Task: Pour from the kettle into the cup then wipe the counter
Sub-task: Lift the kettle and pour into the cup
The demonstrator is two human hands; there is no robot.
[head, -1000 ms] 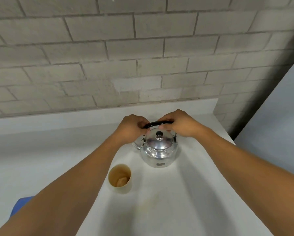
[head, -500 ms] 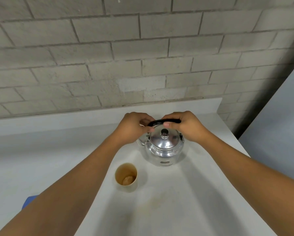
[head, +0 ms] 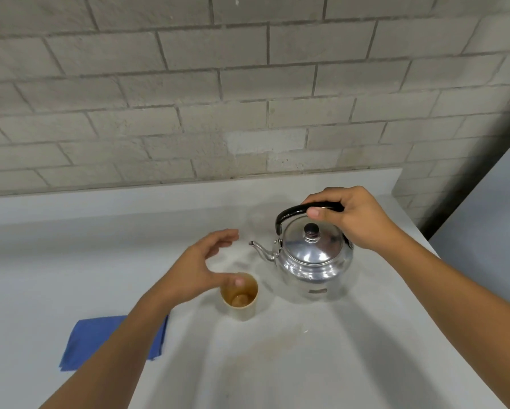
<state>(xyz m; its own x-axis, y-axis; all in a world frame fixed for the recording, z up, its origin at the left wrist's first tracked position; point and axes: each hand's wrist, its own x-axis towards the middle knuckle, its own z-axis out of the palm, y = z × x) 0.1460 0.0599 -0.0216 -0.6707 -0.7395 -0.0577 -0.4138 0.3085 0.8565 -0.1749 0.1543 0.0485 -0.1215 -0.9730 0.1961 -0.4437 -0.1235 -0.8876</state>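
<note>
A shiny metal kettle [head: 313, 261] with a black handle and a knobbed lid stands on the white counter [head: 351, 364], its spout pointing left. My right hand [head: 351, 216] is closed around the handle from the right. A small tan cup [head: 240, 296] with a little brown liquid stands in front of and left of the kettle. My left hand [head: 200, 270] hovers open just left of the cup, its thumb over the rim. A folded blue cloth [head: 100, 340] lies at the lower left, partly hidden under my left forearm.
A grey brick wall [head: 248, 98] rises behind the counter's low back ledge. The counter ends at the right, beside a pale grey panel [head: 490, 225]. A faint brownish stain [head: 274, 346] marks the counter in front of the cup.
My left hand has let go of the kettle handle and moved down-left to beside the cup, opening up. My right hand still holds the handle. The view has shifted, showing the blue cloth.
</note>
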